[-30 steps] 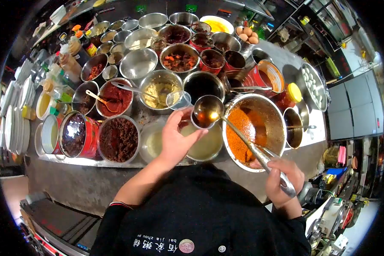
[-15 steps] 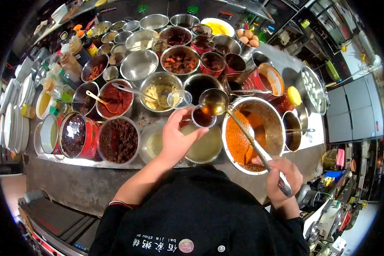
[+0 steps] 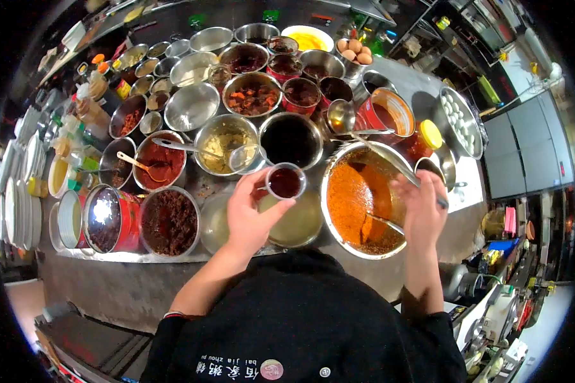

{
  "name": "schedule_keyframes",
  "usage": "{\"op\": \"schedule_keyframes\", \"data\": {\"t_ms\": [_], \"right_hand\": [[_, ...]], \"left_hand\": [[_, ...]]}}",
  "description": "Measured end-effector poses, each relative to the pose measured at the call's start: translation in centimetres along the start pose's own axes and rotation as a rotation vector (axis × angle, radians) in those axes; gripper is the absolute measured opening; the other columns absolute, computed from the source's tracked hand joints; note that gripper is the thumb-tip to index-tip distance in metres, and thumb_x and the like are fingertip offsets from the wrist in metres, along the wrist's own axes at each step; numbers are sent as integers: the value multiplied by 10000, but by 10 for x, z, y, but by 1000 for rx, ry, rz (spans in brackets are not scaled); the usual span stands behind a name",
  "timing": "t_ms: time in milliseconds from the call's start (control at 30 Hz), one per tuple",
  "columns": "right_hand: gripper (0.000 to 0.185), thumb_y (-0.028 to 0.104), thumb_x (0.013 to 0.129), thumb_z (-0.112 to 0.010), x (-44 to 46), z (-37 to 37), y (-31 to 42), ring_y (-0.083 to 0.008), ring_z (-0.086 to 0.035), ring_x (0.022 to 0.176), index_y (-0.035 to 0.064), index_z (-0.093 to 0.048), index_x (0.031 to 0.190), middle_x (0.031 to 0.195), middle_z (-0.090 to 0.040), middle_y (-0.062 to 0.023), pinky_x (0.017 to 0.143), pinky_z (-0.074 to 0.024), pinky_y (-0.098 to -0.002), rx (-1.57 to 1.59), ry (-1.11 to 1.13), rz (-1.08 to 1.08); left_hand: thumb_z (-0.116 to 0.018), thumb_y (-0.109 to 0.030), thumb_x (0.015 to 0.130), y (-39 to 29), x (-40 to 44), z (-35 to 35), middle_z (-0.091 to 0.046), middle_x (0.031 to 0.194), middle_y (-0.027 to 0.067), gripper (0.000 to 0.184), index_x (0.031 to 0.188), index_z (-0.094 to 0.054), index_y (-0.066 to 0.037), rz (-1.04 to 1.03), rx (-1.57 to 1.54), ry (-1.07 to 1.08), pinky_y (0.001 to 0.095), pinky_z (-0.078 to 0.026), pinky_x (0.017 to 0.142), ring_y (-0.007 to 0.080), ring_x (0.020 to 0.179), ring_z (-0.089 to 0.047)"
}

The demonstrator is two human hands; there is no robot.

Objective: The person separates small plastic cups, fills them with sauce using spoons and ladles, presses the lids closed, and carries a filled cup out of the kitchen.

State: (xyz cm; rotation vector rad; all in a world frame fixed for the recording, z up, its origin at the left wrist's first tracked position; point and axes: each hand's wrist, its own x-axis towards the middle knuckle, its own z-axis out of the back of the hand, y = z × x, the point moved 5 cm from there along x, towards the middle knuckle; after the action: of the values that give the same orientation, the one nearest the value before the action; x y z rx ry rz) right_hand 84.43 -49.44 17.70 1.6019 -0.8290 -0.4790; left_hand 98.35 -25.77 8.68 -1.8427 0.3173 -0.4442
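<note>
While the left hand (image 3: 248, 209) pinches a cup (image 3: 302, 182), the right hand (image 3: 423, 203) grips a ladle (image 3: 384, 151).
The cup holds dark liquid (image 3: 284, 183).

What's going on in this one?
A person is working over a crowd of sauce pots and bowls. The left hand holds a small clear cup with dark liquid in it, its clear lid open to one side. The right hand grips a long ladle, whose bowl end is away from the cup, near an open red can. A pot of orange sauce sits below the handle.
</note>
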Motion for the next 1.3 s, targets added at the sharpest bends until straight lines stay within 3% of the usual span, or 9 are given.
{"op": "schedule_keyframes", "data": {"t_ms": [100, 167, 200, 267, 433, 567, 700, 967, 1300], "right_hand": [[182, 136, 947, -465, 19, 9, -29, -250, -652, 756, -19, -541, 1004, 896, -635, -154, 707, -501, -296, -185, -25, 19], [174, 64, 920, -494, 24, 1, -38, -245, -633, 794, -32, -563, 1047, 935, -616, -150, 725, -492, -299, -542, 122, 197], [174, 64, 920, -494, 24, 1, -36, -245, -633, 794, -32, -563, 1047, 935, -616, -150, 725, -492, -299, -541, 118, 194], [186, 2, 878, -524, 14, -24, -19, -252, -603, 845, -17, -594, 1049, 963, -584, -158, 727, -482, -298, -995, 394, 584], [195, -51, 830, -548, -19, -35, -7, -256, -598, 848, -17, -607, 1013, 947, -590, -164, 729, -479, -299, -1013, 405, 680], [146, -71, 845, -509, -57, -35, -4, -228, -653, 763, -49, -595, 961, 860, -649, -141, 734, -497, -304, -743, 345, 429], [146, -44, 861, -513, -86, -37, -28, -206, -663, 772, -45, -590, 986, 885, -649, -147, 703, -506, -276, -653, 422, 192], [143, -13, 871, -522, -107, -47, -52, -204, -668, 782, -49, -587, 994, 886, -646, -153, 703, -506, -280, -698, 482, 176], [181, 60, 923, -469, -109, -49, -22, -212, -668, 725, -69, -588, 969, 825, -655, -160, 640, -524, -265, -526, 235, -80]], "left_hand": [[-737, 28, 680, -2, -8, 9, -549, 1127, 100, 546, 1164, -483, 26, 38, 31, -16, 309, -437, 926, 171, 1042, -545], [-722, 47, 685, -6, -14, 17, -546, 1133, 111, 561, 1180, -460, 32, 86, 112, -56, 315, -429, 938, 179, 1055, -539], [-722, 47, 685, -8, -16, 20, -546, 1133, 111, 561, 1180, -460, 32, 89, 114, -52, 315, -429, 938, 179, 1055, -539], [-716, 56, 686, -10, -21, 28, -545, 1135, 111, 566, 1186, -452, 32, 113, 78, -74, 314, -423, 943, 181, 1053, -540], [-704, 65, 697, -23, -33, 44, -538, 1143, 114, 565, 1198, -445, 42, 89, 68, -68, 318, -411, 950, 183, 1059, -531], [-671, 78, 704, -26, -51, 67, -528, 1182, 124, 591, 1232, -407, 53, 52, 109, -79, 339, -395, 977, 202, 1096, -522], [-672, 78, 704, -31, -63, 82, -527, 1182, 124, 590, 1231, -409, 46, 30, 120, -70, 335, -399, 974, 201, 1095, -522], [-701, 70, 697, -35, -72, 93, -517, 1167, 113, 576, 1205, -429, 41, 60, 82, -58, 332, -397, 966, 189, 1084, -515], [-746, 12, 677, 2, -82, 108, -490, 1164, 105, 545, 1162, -498, 17, 15, 276, -49, 313, -450, 897, 185, 1049, -535]]}}
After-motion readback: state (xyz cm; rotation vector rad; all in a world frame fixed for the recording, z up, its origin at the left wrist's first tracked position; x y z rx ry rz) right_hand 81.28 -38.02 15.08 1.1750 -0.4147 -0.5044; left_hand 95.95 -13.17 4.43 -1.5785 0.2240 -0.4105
